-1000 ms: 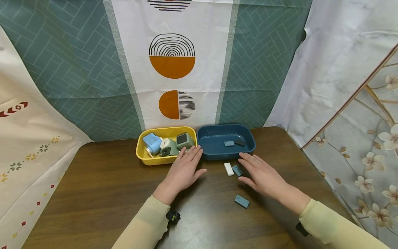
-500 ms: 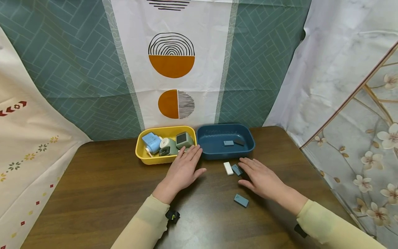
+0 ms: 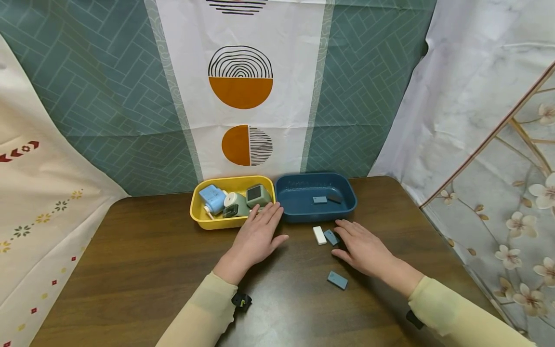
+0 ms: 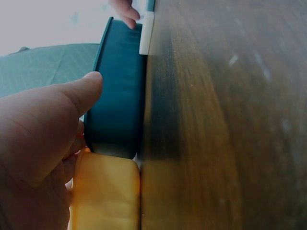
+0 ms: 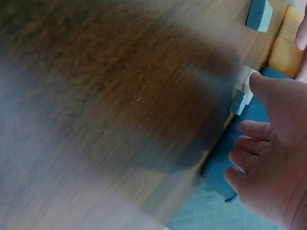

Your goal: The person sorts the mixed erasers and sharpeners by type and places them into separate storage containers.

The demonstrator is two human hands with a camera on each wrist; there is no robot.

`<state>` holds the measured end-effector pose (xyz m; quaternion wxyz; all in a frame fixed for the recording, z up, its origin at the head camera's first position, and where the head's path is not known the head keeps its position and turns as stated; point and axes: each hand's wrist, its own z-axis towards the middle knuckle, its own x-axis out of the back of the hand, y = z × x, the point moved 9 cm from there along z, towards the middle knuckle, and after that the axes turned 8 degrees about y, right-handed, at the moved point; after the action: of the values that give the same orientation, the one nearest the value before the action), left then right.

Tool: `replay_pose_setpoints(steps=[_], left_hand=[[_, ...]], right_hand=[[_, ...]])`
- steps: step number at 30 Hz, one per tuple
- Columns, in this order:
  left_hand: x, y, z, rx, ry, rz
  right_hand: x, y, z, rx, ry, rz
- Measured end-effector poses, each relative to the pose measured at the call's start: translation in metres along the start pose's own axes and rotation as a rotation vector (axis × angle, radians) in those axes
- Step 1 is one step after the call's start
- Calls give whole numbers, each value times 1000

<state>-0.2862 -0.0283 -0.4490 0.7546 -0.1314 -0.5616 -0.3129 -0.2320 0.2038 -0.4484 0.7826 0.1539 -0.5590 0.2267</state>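
My left hand (image 3: 256, 236) hovers with straight fingers over the front right corner of a yellow bin (image 3: 217, 224). Its fingertips overlap the rim, and nothing is gripped. My right hand (image 3: 364, 248), fingers loosely extended, is just in front of a dark blue bin (image 3: 299, 217). Beside its fingertips lies a blue-grey rectangular tile (image 3: 331, 237), with a white tile (image 3: 319, 235) close to its left. Another blue-grey tile (image 3: 337, 280) is nearer to me on the table. Inside the blue bin are a blue-grey tile (image 3: 320, 200) and a darker tile (image 3: 334, 198).
The bins stand side by side at the back of the wooden table (image 3: 143, 270). The yellow one holds a light blue bottle-like object (image 3: 212, 198), a green and white rounded item (image 3: 234, 202) and a green box with a dark face (image 3: 257, 195). Patterned cloths hang around the table.
My right hand has drawn back slightly toward me, away from the blue bin's rim. The left hand, tiles and bins stay where they were.
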Motion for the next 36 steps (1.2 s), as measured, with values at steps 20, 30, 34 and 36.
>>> replay_pose_setpoints(steps=[20,30,34,36], left_hand=[[-1,0,0,6,-12,8],[-1,0,0,1,-6,1],[0,0,1,-2,-3,2],[0,1,1,-2,-3,2]], right_hand=[[-6,1,4,-6,50,11],[-12,3,6,-48,44,14],[-13,2,6,-74,57,15],[-13,2,6,-85,64,15]])
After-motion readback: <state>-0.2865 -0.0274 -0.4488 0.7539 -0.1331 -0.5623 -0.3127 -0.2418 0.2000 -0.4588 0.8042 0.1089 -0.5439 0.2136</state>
